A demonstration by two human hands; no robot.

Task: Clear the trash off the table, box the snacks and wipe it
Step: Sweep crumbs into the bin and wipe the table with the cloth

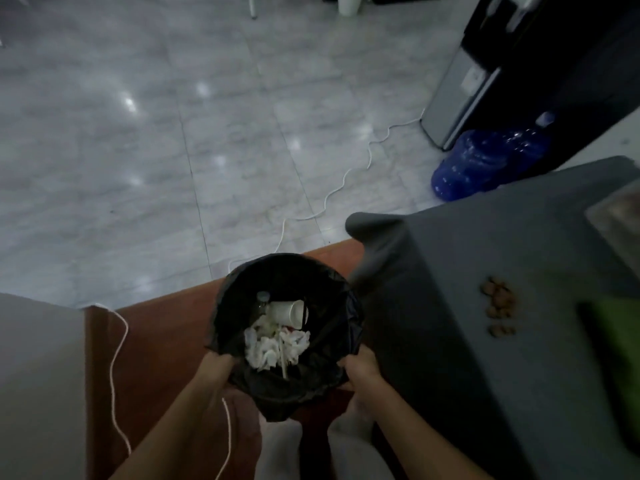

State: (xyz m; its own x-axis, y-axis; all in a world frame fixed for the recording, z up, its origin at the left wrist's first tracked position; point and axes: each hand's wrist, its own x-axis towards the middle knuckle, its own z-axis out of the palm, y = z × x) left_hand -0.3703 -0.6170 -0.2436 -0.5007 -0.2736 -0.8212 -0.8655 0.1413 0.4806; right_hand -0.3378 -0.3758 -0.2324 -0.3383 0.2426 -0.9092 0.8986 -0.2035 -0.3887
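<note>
A round trash bin lined with a black bag (242, 282) stands on a reddish-brown mat beside the table. Inside lie crumpled white tissues (273, 344), a white paper cup (287, 311) and a small clear bottle (262, 298). My left hand (216, 370) grips the bin's near left rim. Gripping the near right rim is my right hand (360, 367). To the right, the table under a grey cloth (450, 271) carries a small pile of brown snack pieces (498, 303). A green item (620, 337) lies blurred at the table's right edge.
A white cord (346, 178) snakes over the pale tiled floor toward a water dispenser (460, 84). A blue water jug (485, 161) lies by it. A second white cord (116, 362) runs along the mat at left, next to a grey surface (38, 375).
</note>
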